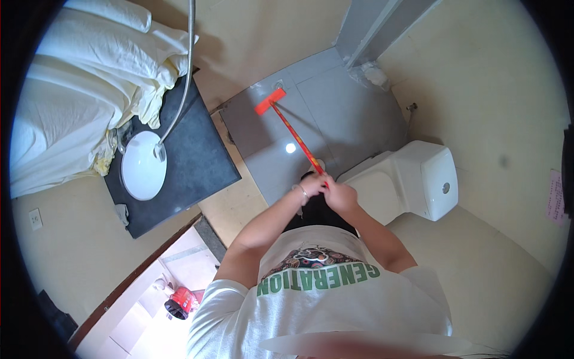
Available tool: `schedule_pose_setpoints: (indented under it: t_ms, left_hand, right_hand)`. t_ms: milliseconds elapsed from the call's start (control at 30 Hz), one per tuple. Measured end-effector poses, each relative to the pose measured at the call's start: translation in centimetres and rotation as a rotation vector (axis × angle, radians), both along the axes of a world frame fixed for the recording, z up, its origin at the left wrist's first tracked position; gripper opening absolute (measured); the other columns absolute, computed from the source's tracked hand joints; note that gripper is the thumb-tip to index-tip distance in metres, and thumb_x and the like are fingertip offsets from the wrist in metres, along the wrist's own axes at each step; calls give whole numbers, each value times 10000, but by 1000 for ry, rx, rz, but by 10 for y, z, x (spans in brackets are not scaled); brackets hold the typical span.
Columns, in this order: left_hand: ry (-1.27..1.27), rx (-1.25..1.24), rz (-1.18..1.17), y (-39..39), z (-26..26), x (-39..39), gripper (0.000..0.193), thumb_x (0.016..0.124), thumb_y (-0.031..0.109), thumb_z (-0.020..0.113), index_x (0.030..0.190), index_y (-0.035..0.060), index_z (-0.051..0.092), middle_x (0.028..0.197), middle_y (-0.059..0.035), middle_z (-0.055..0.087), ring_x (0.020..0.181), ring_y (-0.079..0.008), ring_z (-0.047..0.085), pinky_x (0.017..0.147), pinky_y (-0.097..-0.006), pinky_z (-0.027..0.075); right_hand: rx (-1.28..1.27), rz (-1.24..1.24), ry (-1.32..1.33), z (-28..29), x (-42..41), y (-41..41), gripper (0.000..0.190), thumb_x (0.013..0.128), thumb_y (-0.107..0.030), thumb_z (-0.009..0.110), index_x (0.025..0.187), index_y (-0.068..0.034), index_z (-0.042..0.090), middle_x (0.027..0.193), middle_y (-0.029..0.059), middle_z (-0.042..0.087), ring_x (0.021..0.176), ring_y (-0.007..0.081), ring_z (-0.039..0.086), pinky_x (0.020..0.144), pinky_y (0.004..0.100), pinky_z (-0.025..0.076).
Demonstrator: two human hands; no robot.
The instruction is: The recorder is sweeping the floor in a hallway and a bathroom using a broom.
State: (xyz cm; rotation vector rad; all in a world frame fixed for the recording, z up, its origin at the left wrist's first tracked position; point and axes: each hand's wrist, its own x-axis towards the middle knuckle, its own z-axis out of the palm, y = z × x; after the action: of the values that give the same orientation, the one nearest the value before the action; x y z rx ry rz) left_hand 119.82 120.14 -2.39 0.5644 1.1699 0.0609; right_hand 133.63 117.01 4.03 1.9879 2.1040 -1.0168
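Note:
Both of my hands grip a long red and yellow patterned handle (297, 139), close together in front of my waist. My left hand (311, 185), with a bangle at the wrist, and my right hand (341, 195) nearly touch each other on its near end. At the far end, a flat red-orange head (270, 102) is over the grey tiled floor (314, 107), near a small floor drain (278, 84). Whether the head touches the floor I cannot tell. The exact kind of floor tool is unclear.
A white toilet (430, 179) stands close on the right. To the left, a dark countertop (197, 148) carries a white basin (144, 172) with a metal hose over it, beside draped white cloth (98, 72). An open doorway shows a red bin (181, 300).

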Motion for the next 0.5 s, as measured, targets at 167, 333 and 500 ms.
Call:
schedule_pose_setpoints:
  t_ms: [167, 333, 500]
  left_hand:
    - [-72, 9, -33, -10, 9, 38, 362, 933, 344, 487, 1251, 172, 483, 1072, 1, 609, 875, -103, 595, 719, -277, 448]
    - [-25, 84, 143, 31, 3, 39, 268, 933, 318, 513, 1150, 161, 514, 920, 38, 558, 812, -61, 519, 692, -256, 436]
    - [97, 27, 31, 49, -16, 23, 360, 954, 398, 479, 1181, 126, 540, 920, -9, 612, 776, -98, 568, 665, -279, 433]
  right_hand:
    - [80, -36, -15, -9, 41, -19, 329, 849, -219, 542, 1172, -156, 543, 621, 97, 624, 549, 338, 620, 477, 480, 462]
    - [-9, 58, -3, -72, 23, 32, 336, 870, -276, 496, 1142, -90, 561, 736, 162, 666, 685, 345, 669, 587, 481, 521]
    - [-73, -127, -44, -53, 6, 40, 374, 883, -295, 496, 1220, -137, 530, 737, 167, 667, 694, 377, 657, 614, 491, 519]
